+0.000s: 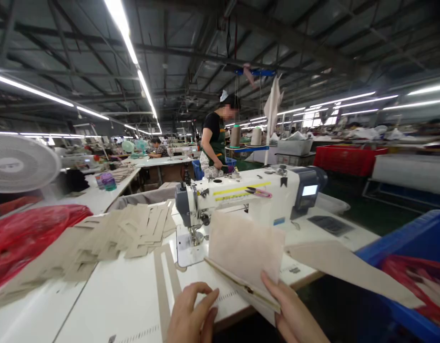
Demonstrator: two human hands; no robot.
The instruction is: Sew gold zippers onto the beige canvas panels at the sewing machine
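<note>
Right hand (293, 307) has its fingers pinching the near right corner of the pale pinkish-beige rectangular fabric panel (246, 243), so it's the nearer hand. Panel's narrow olive-brown strip (225, 274) has its long axis running forward-left from those fingers. Left hand (193, 312): fingers bent, parted, nothing visible in them, just left of panel; metal presser foot (196, 237) straight ahead of them.

Strip lights (124, 24), dark trussed roof (191, 38), green floor (364, 202)

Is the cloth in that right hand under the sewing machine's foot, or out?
Out: the right hand holds the cloth raised, clear of the presser foot.
</note>
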